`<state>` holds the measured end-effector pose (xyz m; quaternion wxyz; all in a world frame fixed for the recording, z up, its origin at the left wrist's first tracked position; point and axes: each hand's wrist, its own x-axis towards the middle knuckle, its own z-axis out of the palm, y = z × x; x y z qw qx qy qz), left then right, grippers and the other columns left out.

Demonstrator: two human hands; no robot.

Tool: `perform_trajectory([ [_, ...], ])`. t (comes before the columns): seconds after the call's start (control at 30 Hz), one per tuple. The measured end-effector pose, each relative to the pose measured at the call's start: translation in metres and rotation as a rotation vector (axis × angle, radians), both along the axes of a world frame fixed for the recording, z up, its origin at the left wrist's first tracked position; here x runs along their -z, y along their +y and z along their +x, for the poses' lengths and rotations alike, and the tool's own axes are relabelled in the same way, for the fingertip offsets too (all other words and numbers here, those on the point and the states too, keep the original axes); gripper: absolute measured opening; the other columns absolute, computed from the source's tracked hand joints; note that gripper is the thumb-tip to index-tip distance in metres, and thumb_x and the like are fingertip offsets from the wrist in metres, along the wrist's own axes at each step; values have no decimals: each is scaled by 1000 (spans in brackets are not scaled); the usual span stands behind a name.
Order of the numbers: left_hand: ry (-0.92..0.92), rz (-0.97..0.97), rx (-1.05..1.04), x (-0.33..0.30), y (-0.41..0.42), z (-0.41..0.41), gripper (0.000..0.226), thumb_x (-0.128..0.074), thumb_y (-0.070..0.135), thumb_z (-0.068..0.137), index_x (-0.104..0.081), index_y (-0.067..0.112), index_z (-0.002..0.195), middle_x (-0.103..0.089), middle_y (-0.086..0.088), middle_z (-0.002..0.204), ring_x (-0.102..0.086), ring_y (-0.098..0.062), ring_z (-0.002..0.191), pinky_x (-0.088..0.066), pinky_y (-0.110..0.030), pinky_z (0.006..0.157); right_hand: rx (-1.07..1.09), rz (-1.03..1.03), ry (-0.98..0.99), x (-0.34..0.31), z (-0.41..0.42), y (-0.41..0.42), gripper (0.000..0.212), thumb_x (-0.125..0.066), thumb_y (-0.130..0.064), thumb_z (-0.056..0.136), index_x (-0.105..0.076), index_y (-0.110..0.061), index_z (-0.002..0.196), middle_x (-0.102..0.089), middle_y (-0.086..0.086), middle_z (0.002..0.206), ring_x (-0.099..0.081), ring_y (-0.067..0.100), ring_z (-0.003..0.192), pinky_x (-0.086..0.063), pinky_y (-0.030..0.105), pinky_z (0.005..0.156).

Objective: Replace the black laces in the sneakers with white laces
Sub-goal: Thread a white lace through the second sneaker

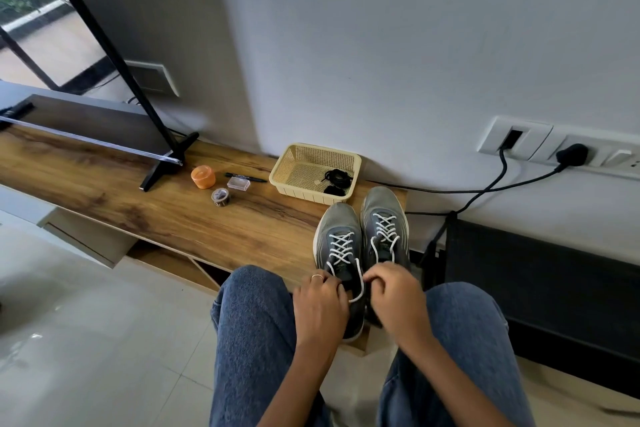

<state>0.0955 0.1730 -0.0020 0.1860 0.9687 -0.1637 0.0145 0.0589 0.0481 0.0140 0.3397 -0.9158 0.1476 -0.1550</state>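
Note:
Two grey sneakers stand side by side at the right end of the wooden bench (pixel 194 218), toes toward the wall. The left sneaker (pixel 337 229) and the right sneaker (pixel 382 208) both carry crossed white laces (pixel 341 246). My left hand (pixel 320 302) and my right hand (pixel 394 295) are closed at the left sneaker's tongue, each pinching a white lace end, with a loop hanging between them. The black laces (pixel 337 180) lie bundled in the cream basket (pixel 294 163) behind the shoes.
An orange round container (pixel 203 177), a small tape roll (pixel 221 198), a clear box (pixel 238 183) and a black pen (pixel 256 178) lie left of the basket. A TV stand foot (pixel 166 166) rests further left. Black cables (pixel 485 189) run from wall sockets on the right.

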Motion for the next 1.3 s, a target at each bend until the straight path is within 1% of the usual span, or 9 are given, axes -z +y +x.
perform_trajectory([
  [0.17,-127,21,-5,8,2,-2,12,-83,23,65,-74,25,72,-67,8,76,-61,-18,71,-47,-36,59,188,73,-83,-8,4,-30,26,-52,11,81,-68,-9,75,-63,-3,75,-59,12,74,-42,16,67],
  [0.37,-142,-111,-84,15,0,-6,33,-86,19,66,-70,23,94,-65,8,63,-63,-14,67,-48,-35,69,42,45,-69,3,3,-18,12,-64,-1,85,-70,-10,91,-65,-2,85,-59,8,77,-46,18,70],
  [0.5,23,-350,-201,14,4,-5,19,-73,17,82,-68,21,100,-68,6,81,-62,-15,78,-48,-35,79,-62,15,9,14,3,6,10,-71,-11,82,-72,-11,92,-68,0,87,-62,13,82,-47,21,74],
  [0.63,194,-560,-337,7,5,2,9,-68,18,87,-63,22,94,-57,8,84,-57,-10,78,-44,-25,71,-84,-126,143,19,9,18,13,-63,-20,87,-71,-16,96,-68,-2,92,-62,18,91,-50,32,74],
  [0.8,286,-506,-336,12,4,16,19,-72,20,83,-53,23,88,-56,5,79,-53,-9,74,-47,-29,67,-240,-423,397,7,16,27,22,-44,-17,95,-65,-16,101,-66,2,102,-62,23,98,-41,30,67],
  [0.93,345,-431,-382,10,-2,22,21,-68,31,85,-50,22,88,-58,3,82,-56,-16,77,-45,-34,66,-373,-499,510,1,24,29,24,-43,-8,94,-60,-10,111,-64,7,111,-59,28,106,-47,35,74],
  [1.0,359,-403,-394,9,-4,22,21,-67,31,85,-49,21,90,-59,2,85,-56,-19,80,-39,-32,64,-394,-483,529,0,23,27,25,-45,-7,92,-59,-10,112,-63,7,112,-58,29,107,-47,37,75],
  [1.17,341,-512,-354,11,0,16,21,-70,25,84,-52,21,94,-55,3,87,-55,-18,84,-47,-35,72,-282,-219,364,-3,11,19,29,-44,-16,93,-62,-26,113,-63,-6,112,-59,20,105,-46,33,80],
  [1.3,87,-436,-309,9,0,-6,21,-72,14,80,-55,19,92,-50,6,91,-46,-15,85,-41,-32,74,-104,-23,130,-14,2,6,20,-53,-16,92,-70,-22,100,-68,-9,97,-61,8,87,-48,24,74],
])
